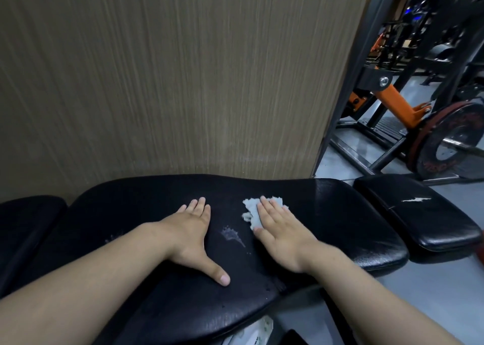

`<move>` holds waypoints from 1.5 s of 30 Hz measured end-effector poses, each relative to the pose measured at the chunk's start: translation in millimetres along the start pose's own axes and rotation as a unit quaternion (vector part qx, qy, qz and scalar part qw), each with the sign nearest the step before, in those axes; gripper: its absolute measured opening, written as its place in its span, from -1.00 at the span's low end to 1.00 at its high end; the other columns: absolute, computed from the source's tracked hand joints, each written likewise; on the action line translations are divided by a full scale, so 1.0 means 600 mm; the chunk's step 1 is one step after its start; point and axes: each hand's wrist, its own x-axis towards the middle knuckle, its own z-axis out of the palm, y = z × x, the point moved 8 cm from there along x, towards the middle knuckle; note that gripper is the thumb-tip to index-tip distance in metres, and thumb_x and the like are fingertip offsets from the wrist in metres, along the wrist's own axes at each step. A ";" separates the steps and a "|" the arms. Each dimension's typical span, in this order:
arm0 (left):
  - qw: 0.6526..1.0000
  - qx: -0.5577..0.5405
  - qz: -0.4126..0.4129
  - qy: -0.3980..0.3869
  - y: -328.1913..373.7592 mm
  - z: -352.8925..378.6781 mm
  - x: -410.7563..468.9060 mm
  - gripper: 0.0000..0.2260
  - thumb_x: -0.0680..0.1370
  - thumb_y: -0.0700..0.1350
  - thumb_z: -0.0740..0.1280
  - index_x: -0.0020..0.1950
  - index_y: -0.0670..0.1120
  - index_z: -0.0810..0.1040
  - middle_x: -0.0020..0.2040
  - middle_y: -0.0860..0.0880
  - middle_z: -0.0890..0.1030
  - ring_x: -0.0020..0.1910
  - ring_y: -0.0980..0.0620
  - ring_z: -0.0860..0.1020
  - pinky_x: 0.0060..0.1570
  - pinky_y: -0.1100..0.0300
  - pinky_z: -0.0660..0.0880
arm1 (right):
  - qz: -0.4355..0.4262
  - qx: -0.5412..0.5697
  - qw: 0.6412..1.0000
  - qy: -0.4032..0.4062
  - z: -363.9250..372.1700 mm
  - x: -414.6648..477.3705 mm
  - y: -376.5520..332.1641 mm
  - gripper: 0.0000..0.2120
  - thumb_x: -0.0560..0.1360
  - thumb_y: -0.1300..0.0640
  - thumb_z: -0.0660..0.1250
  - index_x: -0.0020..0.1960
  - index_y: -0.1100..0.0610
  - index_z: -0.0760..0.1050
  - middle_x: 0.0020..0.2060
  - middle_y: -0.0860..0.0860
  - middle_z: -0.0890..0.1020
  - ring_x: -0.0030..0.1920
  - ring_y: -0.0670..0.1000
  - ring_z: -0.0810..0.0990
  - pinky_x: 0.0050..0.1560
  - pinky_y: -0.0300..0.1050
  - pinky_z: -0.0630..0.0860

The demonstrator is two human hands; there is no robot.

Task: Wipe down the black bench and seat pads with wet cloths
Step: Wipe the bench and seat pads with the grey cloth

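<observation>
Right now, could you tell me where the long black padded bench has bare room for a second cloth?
The long black padded bench is bare at its right end, between the right hand on the pale grey cloth and the small black seat pad. The middle is crowded: only a narrow strip separates that hand from the left hand.

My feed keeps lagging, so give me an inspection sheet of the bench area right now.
Surface: black bench pad, with a whitish mark between the hands.
Job's things: pale cloth flat on the pad; seat pad to the right, white tear on top.
Clutter: white packaging partly visible under the bench.
Hands: left hand flat on bare pad, no cloth; right hand pressing the cloth flat.
Cables: nothing seen.
Surroundings: wood-grain panel behind; orange-framed machine and weight plate at right.
</observation>
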 end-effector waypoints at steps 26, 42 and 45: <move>0.996 0.004 0.044 0.078 -0.009 -0.027 -0.051 0.31 0.13 0.63 0.30 0.63 -0.08 -0.07 0.60 0.03 0.07 0.55 0.01 0.18 0.54 -0.23 -0.14 | -0.096 -0.034 0.995 0.007 0.036 -0.148 -0.114 -0.04 0.38 -0.50 -0.24 0.60 0.05 -0.22 0.55 -0.09 -0.28 0.54 -0.11 -0.33 0.51 -0.14 -0.27; 0.997 -0.046 -0.017 0.062 -0.135 0.000 -0.085 0.39 0.05 0.65 0.31 0.63 -0.05 -0.18 0.62 0.02 -0.16 0.60 0.01 -0.15 0.56 -0.13 -0.14 | -0.108 -0.050 0.992 -0.048 0.021 -0.023 -0.127 -0.13 0.42 -0.43 -0.29 0.59 0.00 -0.26 0.55 -0.15 -0.27 0.50 -0.21 -0.38 0.50 -0.19 -0.34; 0.998 -0.029 -0.017 0.051 -0.142 0.013 -0.078 0.40 0.03 0.65 0.31 0.63 -0.06 -0.15 0.62 0.05 -0.14 0.59 0.02 -0.12 0.56 -0.13 -0.05 | -0.074 -0.034 0.996 -0.033 0.005 0.065 -0.092 -0.23 0.55 -0.38 -0.19 0.60 0.03 -0.21 0.58 -0.11 -0.21 0.52 -0.17 -0.31 0.52 -0.14 -0.29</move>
